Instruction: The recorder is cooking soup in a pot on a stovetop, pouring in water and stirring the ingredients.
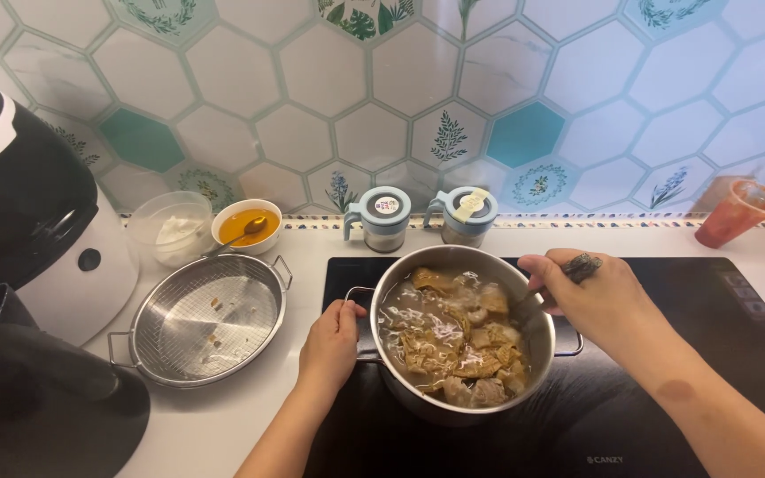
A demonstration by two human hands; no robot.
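Observation:
A steel pot [533, 329] stands on the black cooktop [719, 327], full of brown broth with chunks of meat and noodles. My left hand [331, 343] grips the pot's left handle. My right hand [588, 294] is over the pot's right rim, closed on the dark handle of a utensil [580, 266] that reaches down into the broth; its working end is hidden.
Left of the pot lies a round steel strainer tray [208, 319]. Behind it are a small bowl of orange sauce with a spoon [246, 227] and a clear tub [173, 229]. Two lidded jars [383, 218] stand against the tiled wall. A black-and-white appliance [28, 212] fills the left; a red cup [735, 212] is far right.

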